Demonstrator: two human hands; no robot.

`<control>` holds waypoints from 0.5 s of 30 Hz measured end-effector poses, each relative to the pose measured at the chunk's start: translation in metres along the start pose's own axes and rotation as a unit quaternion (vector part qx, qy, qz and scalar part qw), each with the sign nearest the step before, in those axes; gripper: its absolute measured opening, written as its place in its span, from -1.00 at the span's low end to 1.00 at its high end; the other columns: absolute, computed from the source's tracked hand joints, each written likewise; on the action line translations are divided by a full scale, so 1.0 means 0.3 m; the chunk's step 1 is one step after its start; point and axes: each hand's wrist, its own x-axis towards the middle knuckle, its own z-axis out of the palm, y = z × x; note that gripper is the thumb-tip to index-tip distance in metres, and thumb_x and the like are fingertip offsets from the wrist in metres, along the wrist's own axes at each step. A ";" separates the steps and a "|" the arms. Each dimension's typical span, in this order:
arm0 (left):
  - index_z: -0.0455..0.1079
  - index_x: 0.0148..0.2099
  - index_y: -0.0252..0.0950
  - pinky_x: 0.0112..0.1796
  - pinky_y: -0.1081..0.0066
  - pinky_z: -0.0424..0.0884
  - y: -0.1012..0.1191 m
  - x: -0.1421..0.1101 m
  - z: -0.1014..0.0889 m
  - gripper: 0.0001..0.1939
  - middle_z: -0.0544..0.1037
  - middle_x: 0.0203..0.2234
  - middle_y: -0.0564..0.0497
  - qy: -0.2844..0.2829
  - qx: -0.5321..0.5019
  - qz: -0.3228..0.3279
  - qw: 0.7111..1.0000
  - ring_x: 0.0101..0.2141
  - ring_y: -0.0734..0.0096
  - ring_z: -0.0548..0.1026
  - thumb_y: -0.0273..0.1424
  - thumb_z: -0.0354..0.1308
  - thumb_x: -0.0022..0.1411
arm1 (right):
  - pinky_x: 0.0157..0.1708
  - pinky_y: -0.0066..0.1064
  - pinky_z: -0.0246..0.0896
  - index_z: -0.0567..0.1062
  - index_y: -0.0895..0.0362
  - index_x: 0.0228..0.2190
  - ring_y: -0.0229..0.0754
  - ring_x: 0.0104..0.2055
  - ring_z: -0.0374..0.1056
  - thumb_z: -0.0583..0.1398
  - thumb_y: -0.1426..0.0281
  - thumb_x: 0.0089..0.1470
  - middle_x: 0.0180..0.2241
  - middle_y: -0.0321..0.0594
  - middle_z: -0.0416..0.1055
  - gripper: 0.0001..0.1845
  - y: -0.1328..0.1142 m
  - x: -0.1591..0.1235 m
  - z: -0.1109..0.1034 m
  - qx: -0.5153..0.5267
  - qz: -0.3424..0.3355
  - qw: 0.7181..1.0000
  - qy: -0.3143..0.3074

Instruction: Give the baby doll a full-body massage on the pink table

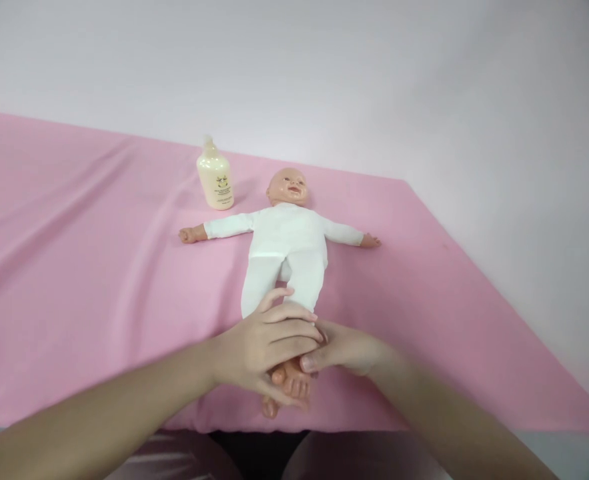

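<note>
A baby doll point(288, 230) in a white cloth suit lies on its back with its arms spread wide and its feet toward me. My right hand point(347, 347) is closed around the doll's lower leg, its thumb pressed near the ankle. Across the same leg lies my left hand point(259, 343), fingers stretched and spread, the thumb down beside the toes. Between my hands the doll's bare foot point(297, 381) shows. Its other foot point(270, 407) is partly visible below my left hand. My hands hide the lower part of both legs.
A cream pump bottle point(217, 181) stands upright to the left of the doll's head, beyond its outstretched arm. Pink cloth point(74, 267) with a few creases covers the table. A pale wall point(294, 73) rises behind it. The table's near edge lies just beyond my lap.
</note>
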 end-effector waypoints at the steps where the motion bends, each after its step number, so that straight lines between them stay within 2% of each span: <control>1: 0.39 0.00 -0.26 0.26 0.10 -0.03 0.001 0.000 0.000 -0.50 0.62 -0.17 -0.02 -0.002 0.004 -0.006 1.000 -0.01 0.19 0.45 -0.02 0.20 0.16 | 0.03 -0.27 0.27 0.37 0.13 0.03 -0.17 -0.01 0.37 0.42 0.28 -0.08 -0.15 -0.22 0.44 -0.35 -0.001 -0.002 0.001 -0.008 0.001 1.000 0.005; 6: 0.38 0.06 -0.31 0.27 0.05 -0.06 -0.004 -0.013 -0.003 -0.39 0.60 -0.11 -0.10 -0.014 0.020 -0.013 1.000 0.01 0.14 0.44 0.06 0.14 0.17 | -0.02 -0.28 0.28 0.47 0.21 -0.15 -0.21 -0.14 0.40 0.35 0.15 0.01 -0.30 -0.25 0.45 -0.53 0.001 -0.008 0.003 -0.031 0.004 1.000 -0.003; 11: 0.28 0.18 -0.34 0.27 0.07 -0.06 -0.019 -0.031 -0.001 -0.30 0.57 -0.05 -0.14 -0.029 0.017 0.015 0.999 0.08 0.13 0.40 0.10 0.06 0.23 | -0.07 -0.36 0.29 0.51 0.22 -0.27 -0.27 -0.24 0.43 0.32 0.21 0.06 -0.35 -0.26 0.49 -0.68 -0.001 -0.009 0.006 -0.009 -0.012 1.000 -0.020; 15: 0.21 0.21 -0.34 0.27 0.08 -0.07 -0.021 -0.036 0.009 -0.34 0.56 -0.03 -0.14 -0.019 0.016 0.021 0.999 0.11 0.15 0.38 0.07 -0.04 0.31 | -0.15 -0.33 0.33 0.53 0.25 -0.37 -0.26 -0.35 0.43 0.32 0.19 0.05 -0.46 -0.26 0.47 -0.67 -0.015 -0.006 0.016 0.015 -0.001 0.998 -0.056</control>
